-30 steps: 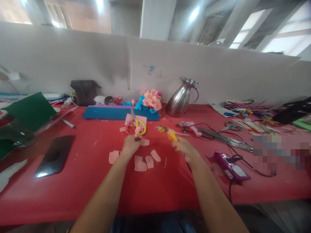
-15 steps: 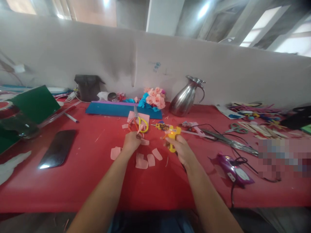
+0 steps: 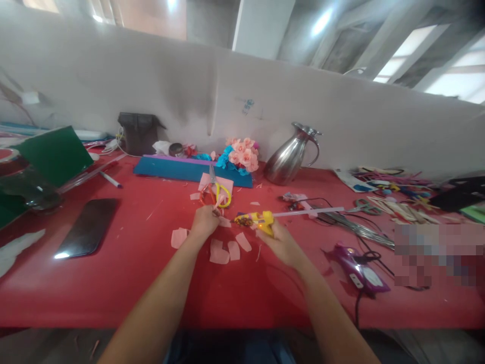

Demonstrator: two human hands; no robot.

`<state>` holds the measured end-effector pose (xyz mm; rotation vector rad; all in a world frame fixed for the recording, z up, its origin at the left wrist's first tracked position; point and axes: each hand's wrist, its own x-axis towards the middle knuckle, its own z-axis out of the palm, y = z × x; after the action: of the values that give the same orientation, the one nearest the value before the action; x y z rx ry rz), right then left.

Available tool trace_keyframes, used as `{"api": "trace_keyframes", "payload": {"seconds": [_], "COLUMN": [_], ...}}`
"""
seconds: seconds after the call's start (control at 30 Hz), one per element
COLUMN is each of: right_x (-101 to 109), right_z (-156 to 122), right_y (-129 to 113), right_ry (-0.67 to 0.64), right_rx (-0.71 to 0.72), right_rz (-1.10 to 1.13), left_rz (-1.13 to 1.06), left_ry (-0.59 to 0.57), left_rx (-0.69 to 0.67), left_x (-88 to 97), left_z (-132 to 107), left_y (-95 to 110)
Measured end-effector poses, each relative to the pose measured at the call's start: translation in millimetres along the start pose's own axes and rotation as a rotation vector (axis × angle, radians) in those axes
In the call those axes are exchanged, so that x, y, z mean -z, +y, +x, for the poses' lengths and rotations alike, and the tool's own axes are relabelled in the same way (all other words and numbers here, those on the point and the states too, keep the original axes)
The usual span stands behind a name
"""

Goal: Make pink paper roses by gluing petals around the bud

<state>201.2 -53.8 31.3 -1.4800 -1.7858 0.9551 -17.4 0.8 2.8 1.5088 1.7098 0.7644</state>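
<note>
My right hand (image 3: 281, 242) grips a yellow hot glue gun (image 3: 267, 218); its nozzle points left toward my left hand, and a clear glue stick (image 3: 291, 212) sticks out behind it. My left hand (image 3: 204, 221) is closed in a pinch on a small pink paper piece (image 3: 219, 200), partly hidden by the fingers. Just beyond the left fingers lie scissors (image 3: 223, 196) with red and yellow handles, on a pink paper sheet (image 3: 226, 185). Several cut pink paper pieces (image 3: 220, 252) are spread on the red table between and in front of my hands.
At the back stand a metal jug (image 3: 290, 156) and a bunch of pink and blue paper flowers (image 3: 244, 154) beside a blue sheet (image 3: 166, 171). A phone (image 3: 87, 227) lies left. On the right are a purple device with cords (image 3: 361, 268) and green-handled scissors (image 3: 367, 206).
My right hand has turned the glue gun and lowered it, bringing its nozzle close to my left fingers. The left hand stays nearly in place. The view has shifted slightly.
</note>
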Motion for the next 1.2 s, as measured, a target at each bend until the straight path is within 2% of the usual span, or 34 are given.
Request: {"api": "trace_keyframes", "payload": {"seconds": [0.33, 0.47, 0.77, 1.2], "right_x": [-4.9, -4.3, -5.4, -8.1], "right_z": [-1.8, -1.0, 1.6, 8.9], "right_y": [-11.3, -13.2, -15.4, -15.0], "right_ry": [0.016, 0.012, 0.052, 0.088], "right_rx": [-0.042, -0.042, -0.044, -0.035], "right_rz": [-0.235, -0.242, -0.232, -0.243], "left_rz": [-0.014, 0.022, -0.009, -0.096], "left_ry": [-0.011, -0.025, -0.041, -0.064], "left_rx": [-0.017, -0.050, -0.023, -0.010], "left_x": [-0.4, 1.3, 5.7, -1.2], "left_z": [-1.0, -4.4, -9.3, -4.6], "left_y": [0.1, 1.9, 9.6, 1.8]}}
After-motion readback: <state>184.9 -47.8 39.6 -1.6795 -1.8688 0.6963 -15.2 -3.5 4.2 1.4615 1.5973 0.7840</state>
